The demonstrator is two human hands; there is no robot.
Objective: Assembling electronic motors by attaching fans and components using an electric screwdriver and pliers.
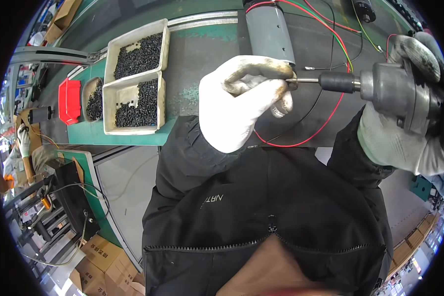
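Note:
My left hand (237, 101), in a white glove with darkened fingertips, pinches a small metal piece (293, 82) at the tip of a screwdriver bit (308, 80). Its exact kind is too small to tell. The bit runs from the black chuck of a grey power screwdriver (389, 89), held sideways at the right. My right hand (392, 140), gloved too, wraps round the tool's body; the tool's far end is lost at the dark rim. Just beyond my left fingers a grey cylindrical motor housing (269, 32) lies on the bench, with red, green and black wires (338, 42) around it.
Two white bins (166, 47) (161, 106) of small black parts stand at the left, beside a small oval tub (87, 101) and a red bin (70, 101). A black cylinder (365, 11) lies at the far right. Another person's gloved hand (23, 140) shows at far left, cardboard boxes (106, 256) below.

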